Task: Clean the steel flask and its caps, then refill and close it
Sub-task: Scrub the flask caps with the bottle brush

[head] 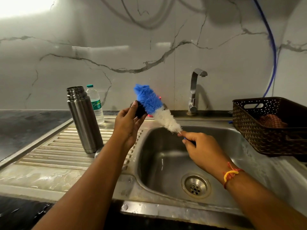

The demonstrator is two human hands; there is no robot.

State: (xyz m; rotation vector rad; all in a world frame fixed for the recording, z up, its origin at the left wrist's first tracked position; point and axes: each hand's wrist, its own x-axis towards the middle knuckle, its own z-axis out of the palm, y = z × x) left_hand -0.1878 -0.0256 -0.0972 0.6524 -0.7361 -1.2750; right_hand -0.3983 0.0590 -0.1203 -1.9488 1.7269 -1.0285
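Note:
The steel flask [84, 120] stands upright and uncapped on the ribbed drainboard [49, 146], left of the sink. My left hand [127, 125] holds a black inner cap [139, 110] up above the sink's left rim. My right hand [197, 145] grips the handle of a bottle brush [154, 105] with blue and white bristles. The blue bristle end lies against the black cap. A rounded steel piece [97, 153] shows at the flask's base, mostly hidden by my left forearm.
A plastic water bottle [96, 105] with a green cap stands behind the flask. The steel sink basin [182, 156] has a drain [196, 186]; the tap [194, 92] is off. A brown perforated basket [269, 127] holding a cloth sits right of the sink.

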